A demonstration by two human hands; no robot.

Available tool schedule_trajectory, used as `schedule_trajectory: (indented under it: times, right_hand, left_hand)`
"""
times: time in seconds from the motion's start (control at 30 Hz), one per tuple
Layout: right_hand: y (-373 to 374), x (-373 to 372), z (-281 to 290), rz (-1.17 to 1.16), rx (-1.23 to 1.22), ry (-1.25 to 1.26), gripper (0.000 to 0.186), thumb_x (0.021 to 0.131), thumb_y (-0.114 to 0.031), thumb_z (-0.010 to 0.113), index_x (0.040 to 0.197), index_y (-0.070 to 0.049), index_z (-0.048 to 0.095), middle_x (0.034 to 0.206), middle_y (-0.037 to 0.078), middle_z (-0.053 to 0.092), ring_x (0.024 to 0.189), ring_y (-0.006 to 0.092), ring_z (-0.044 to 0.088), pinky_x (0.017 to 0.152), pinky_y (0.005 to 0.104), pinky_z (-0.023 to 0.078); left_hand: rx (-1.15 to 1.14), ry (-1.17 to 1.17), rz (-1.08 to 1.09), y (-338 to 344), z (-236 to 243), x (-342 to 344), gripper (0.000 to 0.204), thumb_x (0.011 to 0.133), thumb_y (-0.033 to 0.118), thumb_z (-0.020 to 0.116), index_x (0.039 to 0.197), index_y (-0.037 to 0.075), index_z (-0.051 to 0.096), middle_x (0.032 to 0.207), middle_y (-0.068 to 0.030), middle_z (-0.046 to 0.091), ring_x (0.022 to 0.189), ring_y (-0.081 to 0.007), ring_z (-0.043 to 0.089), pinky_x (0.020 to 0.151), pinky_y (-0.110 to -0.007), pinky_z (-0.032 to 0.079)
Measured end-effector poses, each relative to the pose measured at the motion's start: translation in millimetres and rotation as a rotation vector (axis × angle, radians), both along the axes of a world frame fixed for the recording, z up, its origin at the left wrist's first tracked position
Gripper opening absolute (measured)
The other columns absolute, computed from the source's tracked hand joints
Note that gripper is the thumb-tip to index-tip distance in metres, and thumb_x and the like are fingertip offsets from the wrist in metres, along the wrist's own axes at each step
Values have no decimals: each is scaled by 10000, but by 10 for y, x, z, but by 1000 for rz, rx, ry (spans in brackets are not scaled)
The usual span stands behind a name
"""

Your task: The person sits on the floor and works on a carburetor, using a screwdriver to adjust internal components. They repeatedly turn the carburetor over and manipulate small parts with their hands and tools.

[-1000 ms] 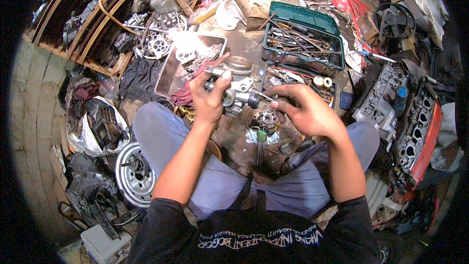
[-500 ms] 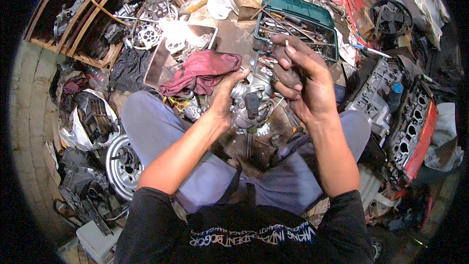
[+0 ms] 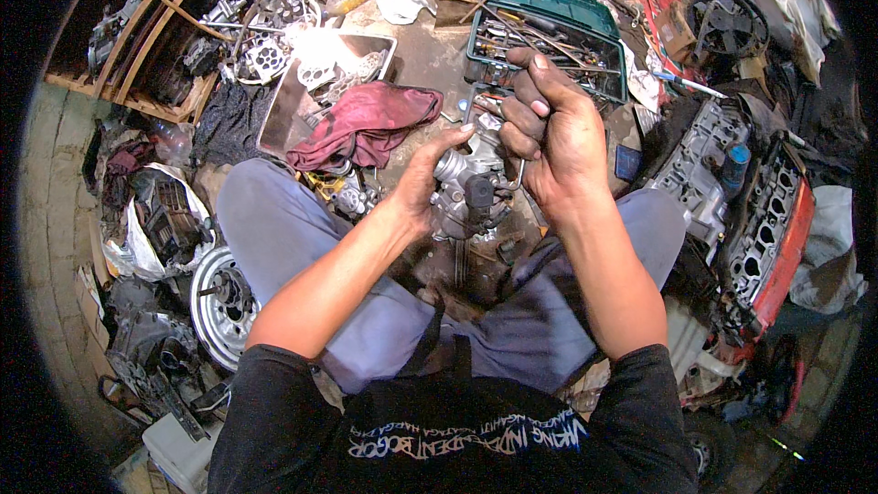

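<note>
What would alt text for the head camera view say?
A person's left fingers hold a grey metal part while right fingers curl around a thin metal rod. A dark red rag and an open green toolbox lie beyond.

The metal part [image 3: 454, 198] is silver-grey, the cloth [image 3: 370, 123] maroon.

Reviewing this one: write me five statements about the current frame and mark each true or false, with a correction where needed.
1. The left hand grips a grey metal part. True.
2. The right hand is empty. False: it is closed around a thin metal tool.
3. The green toolbox stands open, with tools inside. True.
4. The dark red cloth lies inside the green toolbox. False: it lies outside it, by the metal tray.
5. A steel wheel is to the left of the person's left leg. True.
</note>
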State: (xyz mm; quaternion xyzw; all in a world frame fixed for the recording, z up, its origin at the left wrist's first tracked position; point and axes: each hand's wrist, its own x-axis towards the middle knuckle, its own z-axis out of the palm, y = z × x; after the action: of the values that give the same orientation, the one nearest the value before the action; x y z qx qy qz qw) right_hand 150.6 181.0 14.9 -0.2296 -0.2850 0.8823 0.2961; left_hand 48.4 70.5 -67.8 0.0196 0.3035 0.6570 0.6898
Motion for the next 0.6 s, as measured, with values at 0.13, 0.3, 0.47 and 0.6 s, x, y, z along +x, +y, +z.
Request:
schedule_trajectory:
  times: [0.13, 0.3, 0.47, 0.6]
  right_hand:
    - [6, -23, 2, -11, 42, -37, 262, 1074, -220, 470, 1149, -2, 596, 637, -63, 337, 462, 46, 264, 398, 231, 201]
    - [-61, -58, 31, -52, 112, -69, 267, 1066, -237, 507, 1124, 1, 615, 633, -66, 333, 468, 45, 277, 401, 232, 197]
    - [-166, -66, 90, -21, 329, -101, 291, 1070, -247, 516, 1062, 17, 640, 593, -68, 367, 455, 36, 320, 406, 230, 237]
    - [-184, -70, 105, 43, 418, -100, 304, 1074, -243, 509, 1026, 22, 649, 568, -61, 390, 443, 34, 350, 396, 234, 255]
  left_hand:
    - [33, -35, -29, -27, -48, -52, 430, 948, 373, 603, 1229, 47, 590, 1018, -112, 709, 839, -236, 723, 763, -405, 626]
    - [26, -31, -19, -33, -68, -60, 410, 939, 358, 607, 1223, 63, 612, 1035, -116, 717, 862, -250, 729, 802, -413, 623]
    - [-59, 11, 4, -50, -50, -77, 392, 931, 380, 620, 1152, 57, 635, 961, -102, 716, 789, -233, 718, 738, -377, 615]
    - [-85, 29, 10, -57, 60, -73, 397, 930, 392, 624, 1125, 47, 639, 930, -99, 716, 766, -224, 715, 726, -363, 612]
